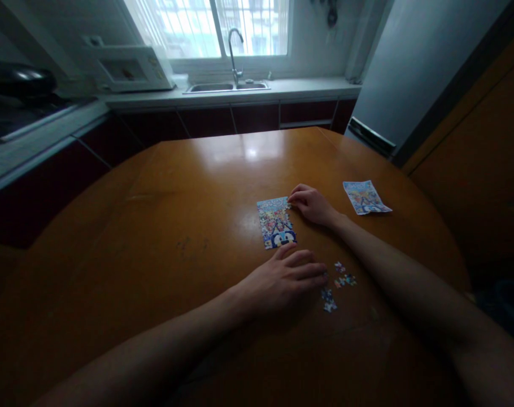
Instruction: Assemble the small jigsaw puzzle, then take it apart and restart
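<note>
Hands lie apart: right hand [311, 204] at the puzzle [276, 224], well inside the desk's [197, 195] edges, grip unclear; left hand [282, 277] spread beside loose pieces [329, 306] nearer the near edge. Pieces seem light, stiff, best pinched by their rims.

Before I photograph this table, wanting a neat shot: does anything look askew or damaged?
The picture sheet, right of the right hand, lies askew to the puzzle, its edges uneven, as if creased.
</note>
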Available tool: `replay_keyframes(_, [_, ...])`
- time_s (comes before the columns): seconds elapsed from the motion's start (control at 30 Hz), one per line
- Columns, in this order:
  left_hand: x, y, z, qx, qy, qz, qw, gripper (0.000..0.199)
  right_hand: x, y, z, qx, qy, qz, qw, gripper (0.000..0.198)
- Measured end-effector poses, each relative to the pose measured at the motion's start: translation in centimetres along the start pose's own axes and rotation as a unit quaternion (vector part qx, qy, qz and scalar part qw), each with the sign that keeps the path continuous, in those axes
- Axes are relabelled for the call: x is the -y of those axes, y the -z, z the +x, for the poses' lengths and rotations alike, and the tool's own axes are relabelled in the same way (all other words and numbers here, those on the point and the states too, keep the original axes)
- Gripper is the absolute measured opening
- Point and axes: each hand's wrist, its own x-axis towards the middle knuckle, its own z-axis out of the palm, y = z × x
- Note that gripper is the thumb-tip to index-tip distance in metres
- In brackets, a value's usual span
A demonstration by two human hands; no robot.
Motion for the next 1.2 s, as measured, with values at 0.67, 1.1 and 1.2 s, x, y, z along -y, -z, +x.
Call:
replay_keyframes(0.67, [0.2, 1.5, 0.3, 0.005, -0.028, 0.027, 0.999, 0.018, -0.2, 0.1, -0.1, -0.008, -0.007, 0.015, 1.000, 0.018])
replay_keyframes(1.1, [0.8, 1.2, -0.1, 0.034, 0.041, -0.050, 0.997, 0.011, -0.1, 0.2, -0.1, -0.025, -0.016, 0.049, 0.998, 0.020])
replay_keyframes(1.2, [1.0, 1.5, 0.0, 0.034, 0.035, -0.059, 0.997, 0.009, -0.1, 0.3, 0.0, -0.028, -0.013, 0.046, 0.998, 0.021])
